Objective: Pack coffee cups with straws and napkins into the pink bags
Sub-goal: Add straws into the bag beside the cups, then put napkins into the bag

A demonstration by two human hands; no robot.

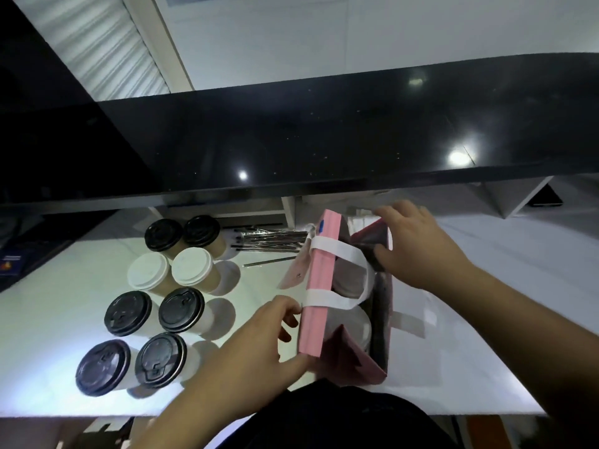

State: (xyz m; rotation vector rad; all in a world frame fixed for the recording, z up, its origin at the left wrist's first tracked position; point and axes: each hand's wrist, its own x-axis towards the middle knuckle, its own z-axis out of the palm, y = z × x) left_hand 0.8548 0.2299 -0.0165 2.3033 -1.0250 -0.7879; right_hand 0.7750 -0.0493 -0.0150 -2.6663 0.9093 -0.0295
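A pink paper bag [319, 286] with white handles stands open on the white table [453, 335], right of centre. Two white-lidded cups [351, 322] show inside it. My left hand [259, 345] holds the bag's left wall, thumb at the near corner and fingers on the outside. My right hand [418, 247] grips the bag's far right rim. Left of the bag stand several paper cups, most with black lids [128, 313] and two with white lids [192, 266]. A heap of wrapped straws [272, 242] lies behind the bag's left side. No napkins are visible.
A glossy black raised counter [324, 140] runs across the back above the table. A second, flat pink bag [293, 270] lies under the standing one. A dark phone or tablet [546, 199] rests at the far right. My dark clothing fills the bottom centre.
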